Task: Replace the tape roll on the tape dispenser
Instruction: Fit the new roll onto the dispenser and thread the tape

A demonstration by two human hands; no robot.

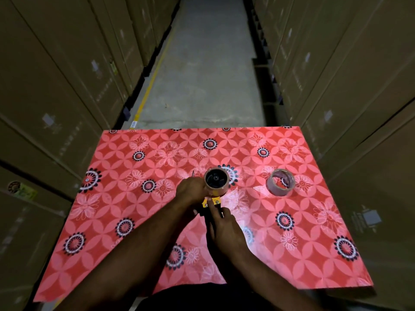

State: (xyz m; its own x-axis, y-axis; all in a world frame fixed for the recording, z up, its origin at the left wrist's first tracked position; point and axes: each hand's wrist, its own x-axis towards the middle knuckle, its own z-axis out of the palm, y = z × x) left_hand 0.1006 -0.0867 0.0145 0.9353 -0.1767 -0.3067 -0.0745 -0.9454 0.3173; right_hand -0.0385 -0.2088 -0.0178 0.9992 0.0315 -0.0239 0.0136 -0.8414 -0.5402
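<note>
Right hand (224, 230) grips dispenser (212, 203) handle; left hand (190, 190) clasps mounted roll (216, 182), mid-table (325, 254).

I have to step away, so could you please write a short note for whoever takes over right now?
Left hand: grips the side of the roll sitting on the dispenser.
Right hand: on the dispenser's handle end, fingers by the yellow plate.
Second roll: lies loose on the table, to the right.
Done: one roll is off, one is on the hub.
Left: which roll is new I cannot tell; check, then thread the tape.
</note>
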